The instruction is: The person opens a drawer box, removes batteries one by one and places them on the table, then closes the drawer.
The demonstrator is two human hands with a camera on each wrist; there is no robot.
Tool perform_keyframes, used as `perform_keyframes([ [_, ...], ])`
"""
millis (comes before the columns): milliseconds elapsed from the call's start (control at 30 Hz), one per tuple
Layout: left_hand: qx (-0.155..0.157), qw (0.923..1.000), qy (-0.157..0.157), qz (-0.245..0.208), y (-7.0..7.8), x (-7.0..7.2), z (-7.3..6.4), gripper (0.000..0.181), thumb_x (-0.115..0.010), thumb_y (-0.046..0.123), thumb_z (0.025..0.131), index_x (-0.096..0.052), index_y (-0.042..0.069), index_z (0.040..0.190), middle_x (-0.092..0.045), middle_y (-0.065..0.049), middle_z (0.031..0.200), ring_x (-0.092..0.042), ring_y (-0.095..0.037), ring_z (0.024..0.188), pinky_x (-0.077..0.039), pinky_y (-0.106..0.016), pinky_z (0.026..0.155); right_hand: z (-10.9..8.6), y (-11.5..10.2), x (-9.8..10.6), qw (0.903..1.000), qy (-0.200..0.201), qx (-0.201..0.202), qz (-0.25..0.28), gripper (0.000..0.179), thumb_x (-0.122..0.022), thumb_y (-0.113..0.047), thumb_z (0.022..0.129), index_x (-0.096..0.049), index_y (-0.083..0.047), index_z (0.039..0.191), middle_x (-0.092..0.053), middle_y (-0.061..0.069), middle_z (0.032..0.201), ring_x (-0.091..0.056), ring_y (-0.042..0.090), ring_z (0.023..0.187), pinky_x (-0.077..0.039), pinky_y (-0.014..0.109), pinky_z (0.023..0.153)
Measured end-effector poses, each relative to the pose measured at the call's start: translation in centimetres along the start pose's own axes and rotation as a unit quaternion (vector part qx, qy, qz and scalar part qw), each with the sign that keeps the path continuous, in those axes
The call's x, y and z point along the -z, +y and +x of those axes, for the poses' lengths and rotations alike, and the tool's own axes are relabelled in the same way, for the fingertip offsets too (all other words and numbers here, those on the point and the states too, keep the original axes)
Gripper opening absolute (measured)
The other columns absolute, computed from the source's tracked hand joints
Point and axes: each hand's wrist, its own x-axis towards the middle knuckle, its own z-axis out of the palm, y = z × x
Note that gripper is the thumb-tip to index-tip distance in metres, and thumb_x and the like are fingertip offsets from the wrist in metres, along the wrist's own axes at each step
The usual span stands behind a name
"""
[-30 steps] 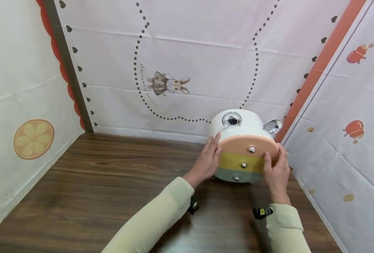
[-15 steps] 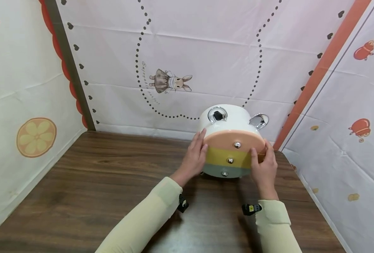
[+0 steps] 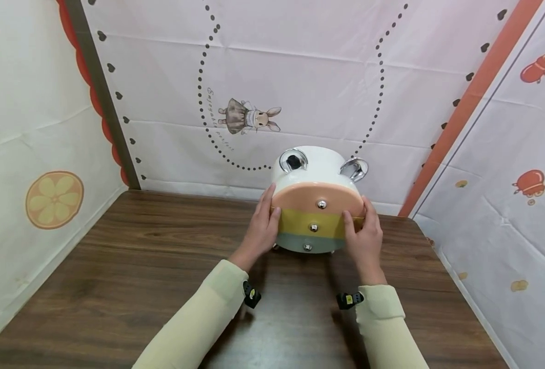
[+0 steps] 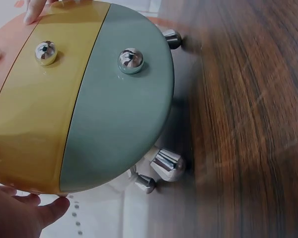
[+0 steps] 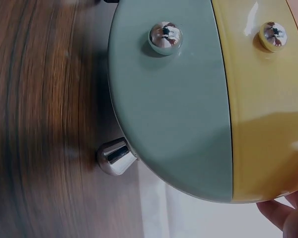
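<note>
A small round chest of drawers (image 3: 295, 220) stands upright near the back of the table. Its body is white, with two silver ears on top and three drawer fronts in peach, yellow and green. Each front has a silver knob. On its left side my left hand (image 3: 259, 230) grips the edge, thumb toward the front. My right hand (image 3: 365, 243) holds the opposite side, its thumb on the front. Silver feet (image 4: 170, 164) show under the green drawer (image 5: 174, 114); whether they all touch the table I cannot tell. The back of the chest is hidden.
The dark wooden table (image 3: 129, 287) runs up to a printed cloth wall (image 3: 300, 92) behind the chest. More cloth walls close off the left (image 3: 14, 128) and right (image 3: 493, 215) sides. Black wrist cameras (image 3: 252, 295) sit on both cuffs.
Both hands have moved left together with the chest of drawers, from near the right corner toward the middle of the table. Their hold looks the same.
</note>
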Motion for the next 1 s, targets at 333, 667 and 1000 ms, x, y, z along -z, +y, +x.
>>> perform_keyframes([
  [333, 0.015, 0.9997, 0.018, -0.005, -1.4, 1.9, -0.3, 0.058, -0.037, 0.024, 0.105, -0.011, 0.03, 0.157, -0.019, -0.001, 0.162, -0.028, -0.029, 0.145, -0.028, -0.053, 0.115, -0.1, -1.3, -1.8, 0.9995, -0.018, 0.015, 0.021, 0.059, -0.063, -0.033, 0.094, -0.041, -0.015, 0.146, -0.057, 0.02, 0.123, -0.059, 0.036, 0.099, -0.051, 0.052, 0.082],
  [667, 0.053, 0.9975, 0.04, -0.021, -2.4, 3.3, -0.6, 0.058, -0.037, 0.026, 0.104, -0.011, 0.038, 0.155, -0.024, -0.002, 0.16, -0.032, -0.031, 0.143, -0.029, -0.055, 0.114, -0.2, -2.5, -3.6, 0.9992, -0.024, 0.019, 0.026, 0.06, -0.064, -0.034, 0.093, -0.042, -0.014, 0.146, -0.056, 0.019, 0.129, -0.06, 0.037, 0.106, -0.051, 0.052, 0.087],
  [1000, 0.072, 0.9951, 0.043, -0.051, -3.6, 4.1, -1.0, 0.059, -0.035, 0.027, 0.105, -0.006, 0.046, 0.153, -0.021, -0.001, 0.161, -0.026, -0.025, 0.146, -0.024, -0.051, 0.117, -0.6, -3.0, -5.1, 0.9982, -0.001, 0.055, 0.024, 0.059, -0.066, -0.029, 0.092, -0.044, -0.011, 0.144, -0.057, 0.02, 0.128, -0.06, 0.037, 0.102, -0.05, 0.052, 0.084],
])
